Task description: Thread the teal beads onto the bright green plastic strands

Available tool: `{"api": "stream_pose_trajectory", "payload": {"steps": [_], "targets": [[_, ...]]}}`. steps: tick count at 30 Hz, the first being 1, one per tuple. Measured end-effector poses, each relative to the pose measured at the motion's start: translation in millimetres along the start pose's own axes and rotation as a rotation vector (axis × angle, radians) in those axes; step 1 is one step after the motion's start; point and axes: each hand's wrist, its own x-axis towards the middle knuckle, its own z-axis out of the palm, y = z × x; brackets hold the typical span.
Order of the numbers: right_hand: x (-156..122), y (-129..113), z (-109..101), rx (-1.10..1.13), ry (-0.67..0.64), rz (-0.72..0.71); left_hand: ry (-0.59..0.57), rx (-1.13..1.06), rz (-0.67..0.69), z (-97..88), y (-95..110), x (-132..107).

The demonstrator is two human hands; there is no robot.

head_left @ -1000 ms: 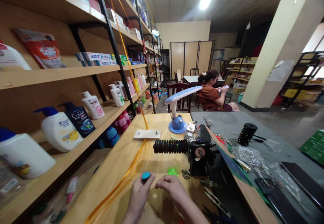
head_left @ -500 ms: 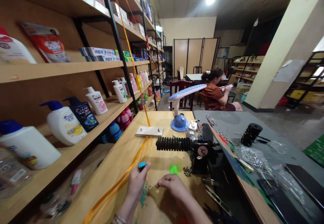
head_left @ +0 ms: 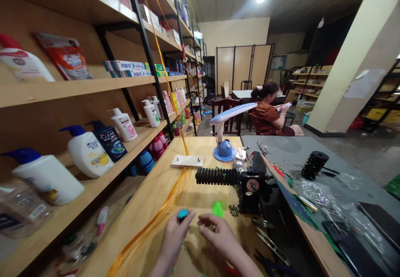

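My left hand [head_left: 175, 233] is closed on a small round piece with a turquoise top [head_left: 183, 214] and a dark edge, pinched by thumb and fingers above the wooden table [head_left: 146, 210]. Just to its right, my right hand [head_left: 217, 230] has its fingers curled in toward the thumb. Anything between those fingertips is too small to make out. The two hands are close but apart. Bright green strands [head_left: 218, 209] lie beyond my right hand. A bundle of orange thread [head_left: 156, 222] runs along the table left of my left hand.
A black ribbed roller [head_left: 216, 177] on a black machine [head_left: 249, 193] stands ahead, near a blue lamp [head_left: 224, 149] and a white plate [head_left: 187, 161]. Scissors [head_left: 271, 243] lie right. Bottles line the shelves [head_left: 137, 145] left. A seated person [head_left: 265, 116] is beyond the table.
My hands have come nearer each other, the left moving right and slightly down. The right hand's fingers look a little less tightly pinched. The view has shifted slightly.
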Motion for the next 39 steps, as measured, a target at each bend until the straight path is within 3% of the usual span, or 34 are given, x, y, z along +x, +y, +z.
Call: {"api": "stream_pose_trajectory", "payload": {"steps": [2,6,12,16,18,22,27,39], "targets": [[-7,-3,4,0.079,-0.015,-0.022,-0.018,0.032,0.038,-1.1,-2,-15],[-17,4,16,0.262,-0.12,0.102,-0.05,0.152,0.11,-4.5,-17,-32],[-19,22,22,-0.044,-0.07,-0.013,-0.07,0.207,0.12,-22.0,-50,-34],[-18,27,15,-0.145,-0.035,-0.072,0.036,0.376,0.17,-59.6,-50,-17],[-17,32,12,-0.136,-0.016,-0.08,0.141,0.522,0.209,-81.9,-44,1],[-15,43,12,-0.091,-0.012,-0.063,0.185,0.681,0.252,-108.7,-35,42],[-15,49,13,-0.059,-0.025,-0.052,0.152,0.898,0.248,-102.6,-35,73],[-16,51,12,-0.023,0.037,-0.078,0.116,1.046,0.23,-95.9,-37,76]]}}
